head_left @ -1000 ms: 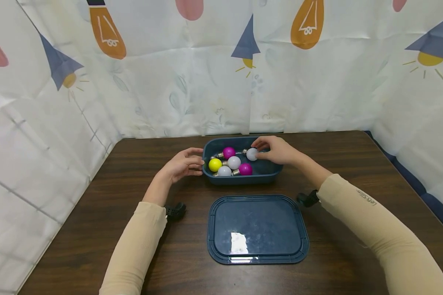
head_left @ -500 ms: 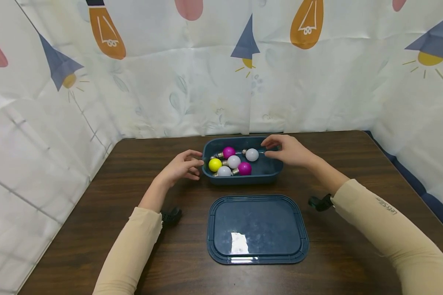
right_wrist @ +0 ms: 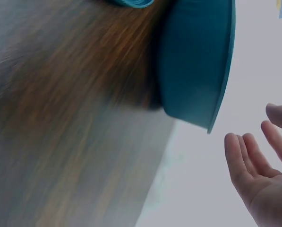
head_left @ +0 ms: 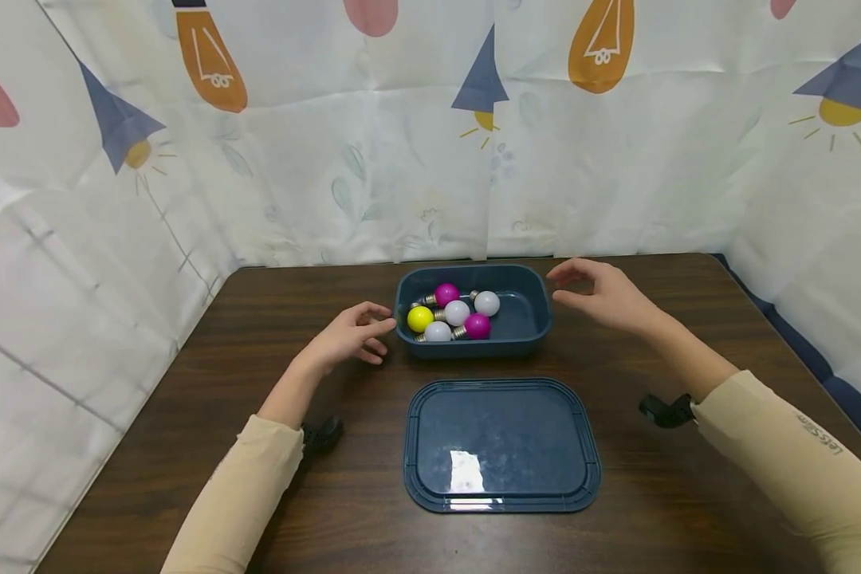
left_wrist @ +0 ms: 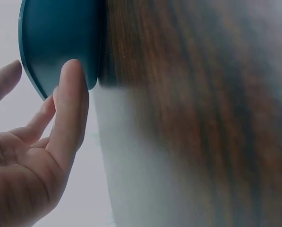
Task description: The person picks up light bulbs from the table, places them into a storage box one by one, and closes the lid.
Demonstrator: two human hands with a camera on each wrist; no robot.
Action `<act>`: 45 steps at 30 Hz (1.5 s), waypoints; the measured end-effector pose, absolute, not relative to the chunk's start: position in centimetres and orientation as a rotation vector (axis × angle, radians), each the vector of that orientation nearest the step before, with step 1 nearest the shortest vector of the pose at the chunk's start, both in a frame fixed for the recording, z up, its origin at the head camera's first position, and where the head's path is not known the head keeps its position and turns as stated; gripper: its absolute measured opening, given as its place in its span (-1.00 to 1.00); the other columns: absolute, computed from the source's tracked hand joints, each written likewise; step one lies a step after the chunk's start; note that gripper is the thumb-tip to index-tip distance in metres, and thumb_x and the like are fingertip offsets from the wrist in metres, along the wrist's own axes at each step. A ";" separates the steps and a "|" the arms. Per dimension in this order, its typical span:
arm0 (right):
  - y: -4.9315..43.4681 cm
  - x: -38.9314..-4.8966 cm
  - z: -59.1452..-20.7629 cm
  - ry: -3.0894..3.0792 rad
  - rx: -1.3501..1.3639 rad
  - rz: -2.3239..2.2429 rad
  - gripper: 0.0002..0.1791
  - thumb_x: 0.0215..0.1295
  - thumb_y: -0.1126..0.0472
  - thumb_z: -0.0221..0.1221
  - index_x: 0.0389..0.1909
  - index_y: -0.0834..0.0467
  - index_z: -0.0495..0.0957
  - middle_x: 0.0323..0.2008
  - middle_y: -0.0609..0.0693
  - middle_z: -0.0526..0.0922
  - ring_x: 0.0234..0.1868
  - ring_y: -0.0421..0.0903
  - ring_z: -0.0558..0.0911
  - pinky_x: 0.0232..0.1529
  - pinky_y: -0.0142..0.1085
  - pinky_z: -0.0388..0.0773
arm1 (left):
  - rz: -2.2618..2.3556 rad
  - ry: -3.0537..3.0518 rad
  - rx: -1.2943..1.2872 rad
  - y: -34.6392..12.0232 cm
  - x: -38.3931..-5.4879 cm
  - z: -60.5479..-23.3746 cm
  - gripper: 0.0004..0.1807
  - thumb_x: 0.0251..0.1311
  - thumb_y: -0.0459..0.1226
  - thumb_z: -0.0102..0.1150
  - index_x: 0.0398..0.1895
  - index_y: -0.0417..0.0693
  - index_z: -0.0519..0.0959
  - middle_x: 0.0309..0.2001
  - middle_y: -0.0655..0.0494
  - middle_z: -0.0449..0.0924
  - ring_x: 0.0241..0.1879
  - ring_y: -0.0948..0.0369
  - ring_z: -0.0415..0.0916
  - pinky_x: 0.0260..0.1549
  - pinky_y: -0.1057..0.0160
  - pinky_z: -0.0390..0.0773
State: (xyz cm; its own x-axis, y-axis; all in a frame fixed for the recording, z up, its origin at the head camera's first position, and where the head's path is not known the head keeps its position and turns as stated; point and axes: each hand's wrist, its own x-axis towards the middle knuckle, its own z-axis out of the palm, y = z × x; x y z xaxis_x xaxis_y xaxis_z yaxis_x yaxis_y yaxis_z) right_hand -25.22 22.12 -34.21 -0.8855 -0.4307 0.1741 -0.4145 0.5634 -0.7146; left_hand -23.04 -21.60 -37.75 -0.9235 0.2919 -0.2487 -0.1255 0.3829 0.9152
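A dark blue-green box [head_left: 527, 344] stands near the back of the table, holding several light bulbs with screw bases. Inside are a yellow bulb [head_left: 420, 319], magenta bulbs, one of them toward the front [head_left: 477, 326], and white bulbs, one of them at the right [head_left: 486, 303]. My left hand [head_left: 351, 335] is at the box's left end, fingertips right at the rim, fingers relaxed. Just off the right end is my right hand [head_left: 599, 293], fingers loosely bent and holding nothing. In the right wrist view, a gap shows between the fingertips and the box wall [right_wrist: 195, 61].
A flat dark blue lid [head_left: 502, 438] with a raised rim lies on the brown wooden table [head_left: 660, 478] in front of the box. Behind the table hangs a white curtain [head_left: 416, 159] printed with lamps and bulbs; it also runs along the left side.
My right hand has let go of the white bulb and moved right, out of the box. My left hand has drawn slightly back and down along the left end.
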 end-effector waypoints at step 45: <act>27.0 -19.2 -38.1 2.167 -0.466 -1.344 -0.48 0.55 0.15 0.17 0.30 0.44 0.36 -0.06 0.24 0.70 -0.15 0.16 0.72 -0.24 -0.05 0.75 | 1.450 2.141 0.271 -20.3 -16.9 -37.7 -0.45 0.58 -0.11 0.03 0.39 -0.34 0.32 0.08 -0.31 0.51 -0.13 -0.07 0.68 -0.15 0.03 0.74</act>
